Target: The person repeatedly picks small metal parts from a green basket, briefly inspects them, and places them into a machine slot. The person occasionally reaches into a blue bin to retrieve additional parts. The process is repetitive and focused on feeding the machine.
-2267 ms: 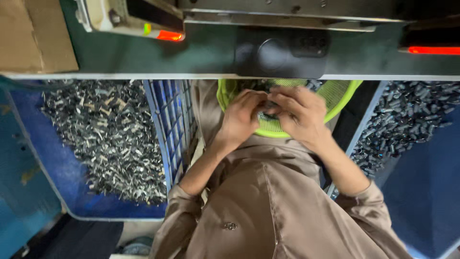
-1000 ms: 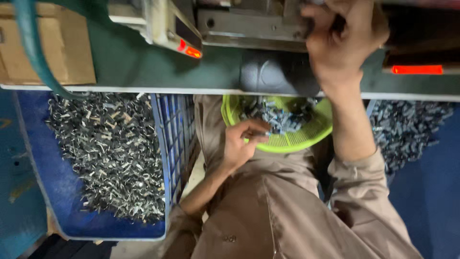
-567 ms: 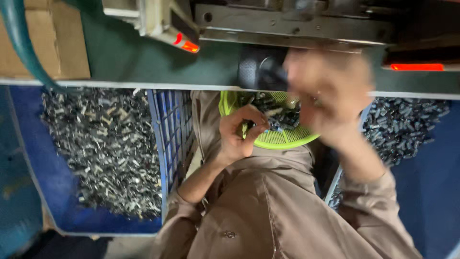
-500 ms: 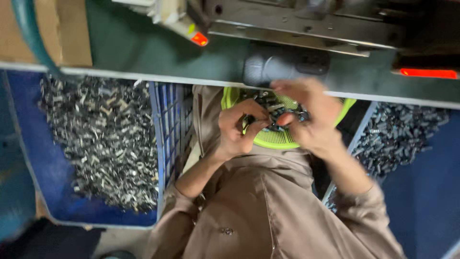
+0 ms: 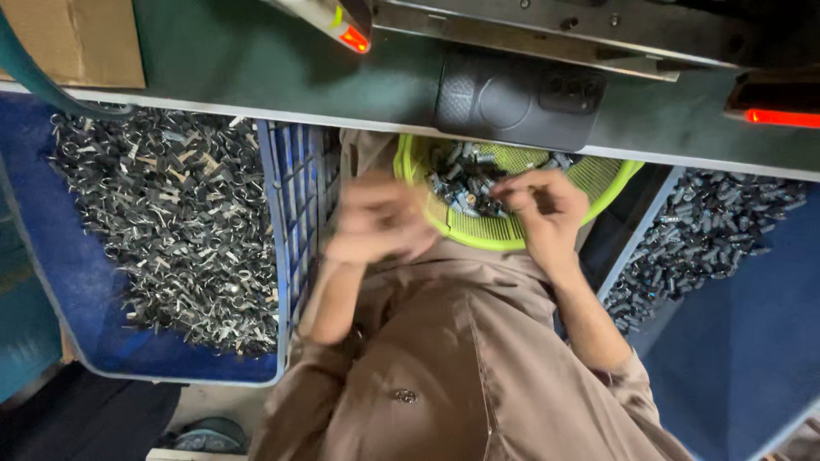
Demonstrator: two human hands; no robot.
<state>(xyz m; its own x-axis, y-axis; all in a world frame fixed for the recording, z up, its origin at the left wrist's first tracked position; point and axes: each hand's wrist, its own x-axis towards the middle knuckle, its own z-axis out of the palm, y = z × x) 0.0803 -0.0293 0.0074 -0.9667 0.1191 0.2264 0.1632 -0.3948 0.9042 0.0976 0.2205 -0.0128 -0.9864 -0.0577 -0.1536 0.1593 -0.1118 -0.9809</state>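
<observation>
Fingers, right hand point(image 5: 536, 207): curled downward into the green basket point(image 5: 504, 235), the tips bunched together among the small metal parts point(image 5: 465, 183) — they look pinched on something, but no single piece can be told apart from the heap.
Fingers, left hand point(image 5: 376, 224): blurred; I cannot tell whether they are apart or closed, or whether they hold anything.
Which hand is nearer: the right hand, whose fingertips touch the pile; the left hand sits at the basket's left rim, outside the heap.
Where the parts lie: in the basket on the person's lap, half tucked under the edge of the green bench point(image 5: 256, 72), just ahead of both hands.
Direction from the fingers: from the right hand the heap spreads to the left and away, toward the bench edge; from the left hand it lies to the right.
Long axis: the pieces are jumbled every way — no common direction shows.
Left side: a blue crate point(image 5: 282, 256) holding bent metal clips point(image 5: 162, 230), well apart from the left hand beyond the crate wall.
Right side: a second blue bin point(image 5: 743, 341) of dark small parts point(image 5: 709, 239), beyond the right forearm.
Above the basket: a dark phone point(image 5: 521, 101) lying on the bench, with a red light point(image 5: 781, 118) of the machine to the right.
</observation>
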